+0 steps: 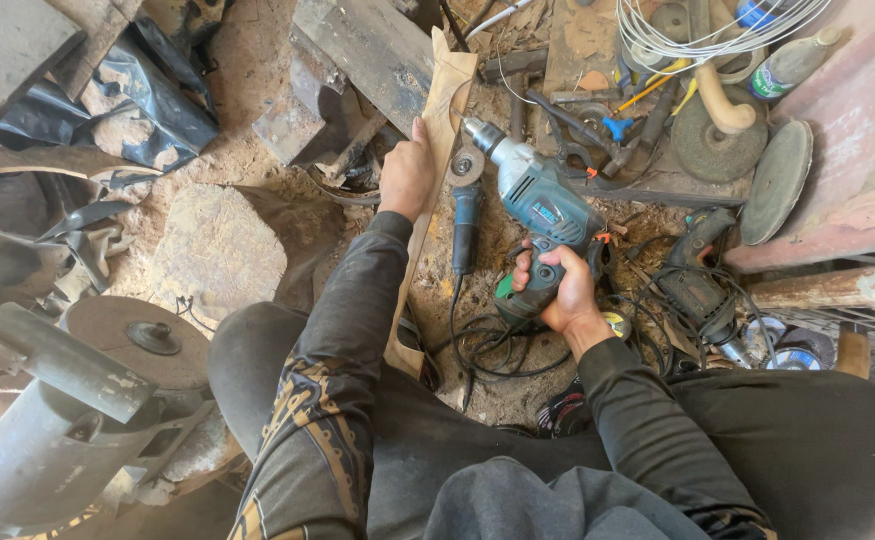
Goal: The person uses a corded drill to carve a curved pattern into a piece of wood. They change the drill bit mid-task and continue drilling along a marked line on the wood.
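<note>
A seated worker's right hand grips the handle of a teal electric drill, while the left hand closes on a long curved wooden piece lying over the cluttered, dusty workshop floor, beside an angle grinder

**A rough, dirt-floored workshop**

Power tools litter the sandy ground: an angle grinder at centre, a dark drill at right, grinding discs and coiled wire upper right, a bench motor lower left.
</note>
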Tool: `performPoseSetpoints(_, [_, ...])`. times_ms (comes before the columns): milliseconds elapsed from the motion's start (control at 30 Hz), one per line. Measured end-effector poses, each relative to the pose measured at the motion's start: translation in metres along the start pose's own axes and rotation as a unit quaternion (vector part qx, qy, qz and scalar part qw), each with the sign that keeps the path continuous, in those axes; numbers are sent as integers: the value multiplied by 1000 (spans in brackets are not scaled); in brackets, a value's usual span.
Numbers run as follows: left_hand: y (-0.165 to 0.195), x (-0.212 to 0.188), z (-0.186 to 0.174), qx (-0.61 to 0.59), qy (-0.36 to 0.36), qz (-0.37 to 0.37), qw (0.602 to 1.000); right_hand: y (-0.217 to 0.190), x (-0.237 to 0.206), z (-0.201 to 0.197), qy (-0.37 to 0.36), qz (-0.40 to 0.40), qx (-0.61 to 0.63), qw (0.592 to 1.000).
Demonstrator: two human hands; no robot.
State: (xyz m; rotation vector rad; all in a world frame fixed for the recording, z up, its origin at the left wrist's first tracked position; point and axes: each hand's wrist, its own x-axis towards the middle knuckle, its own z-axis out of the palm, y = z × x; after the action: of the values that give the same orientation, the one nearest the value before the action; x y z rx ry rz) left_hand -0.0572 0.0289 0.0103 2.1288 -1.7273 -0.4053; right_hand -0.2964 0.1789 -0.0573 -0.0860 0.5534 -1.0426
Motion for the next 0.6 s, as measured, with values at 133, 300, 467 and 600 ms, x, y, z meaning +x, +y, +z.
performPoseSetpoints(133, [-1,4,-2,-27,-4,-64,998,-6,5,0,5,19,19,1000])
performPoseSetpoints(300, [-9,6,-1,25,-8,31,999,-20,13,-4,-11,-22,-28,999])
performPoseSetpoints(467, [-12,10,2,-29,-11,-58,998,-13,13,-5,12,-16,-22,1000])
performPoseSetpoints(600, [-12,15,3,3,-28,-40,999,-8,13,-1,7,-20,-27,999])
